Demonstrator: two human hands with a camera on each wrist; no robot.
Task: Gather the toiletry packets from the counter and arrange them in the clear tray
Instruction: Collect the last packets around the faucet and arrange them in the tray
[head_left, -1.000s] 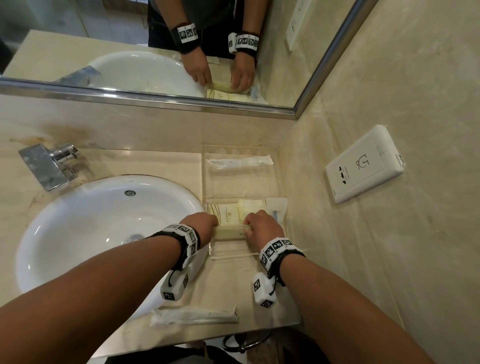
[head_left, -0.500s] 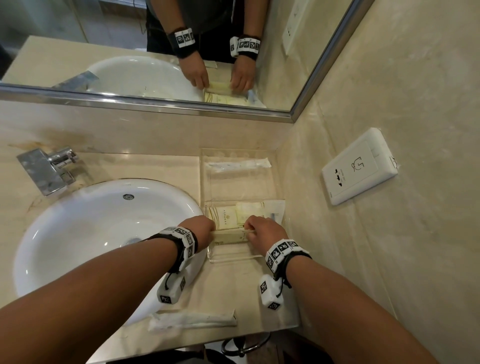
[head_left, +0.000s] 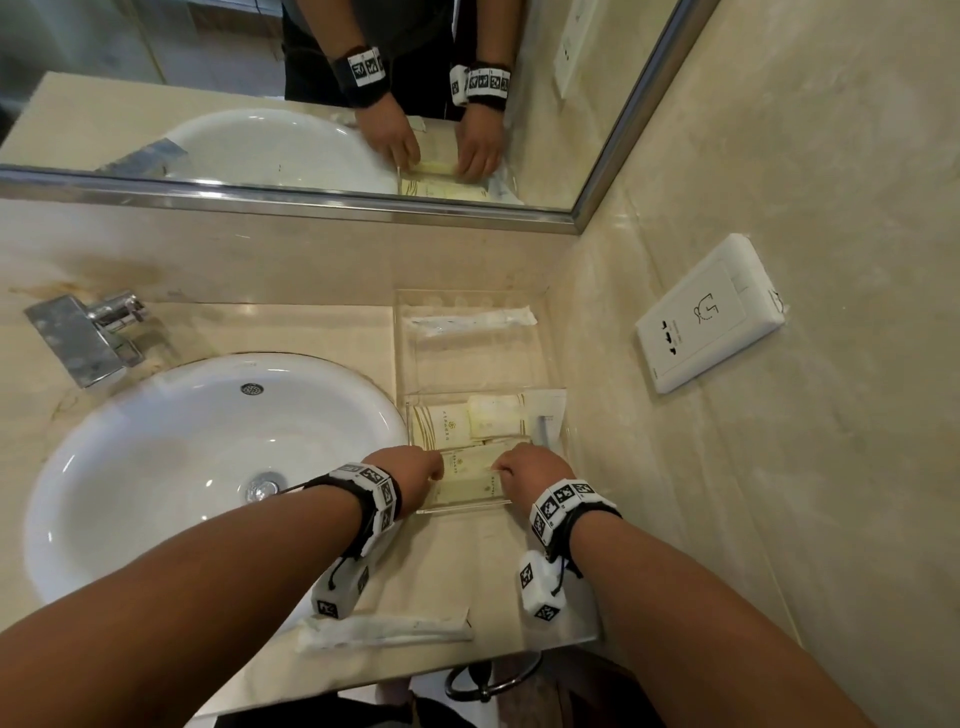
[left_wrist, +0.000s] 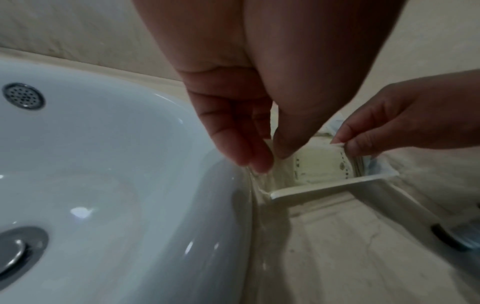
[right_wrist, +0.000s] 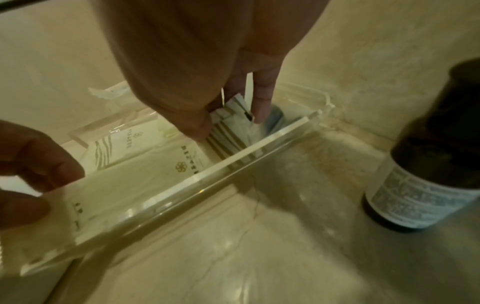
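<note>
A clear tray (head_left: 402, 364) stands right of the sink. Its far compartment holds a long white packet (head_left: 470, 321). Several cream packets lie in the near compartment. Over them I hold one cream packet (head_left: 467, 467) by its two ends. My left hand (head_left: 434, 470) pinches the left end and my right hand (head_left: 501, 470) pinches the right end. In the left wrist view, thumb and fingers of the left hand (left_wrist: 272, 158) close on the packet (left_wrist: 319, 164) behind the tray's front wall (left_wrist: 332, 185). The right hand (right_wrist: 221, 123) reaches down among the packets. Another long white packet (head_left: 384, 631) lies on the counter by the front edge.
The white sink (head_left: 156, 467) takes up the left, with a chrome tap (head_left: 85, 332) behind it. A mirror runs along the back wall. A wall socket (head_left: 709, 312) sits on the right wall. A dark bottle (right_wrist: 436, 160) stands on the counter right of the tray.
Both hands keep their pinch on the cream packet. It now lies flatter and a little lower in the tray's near compartment.
</note>
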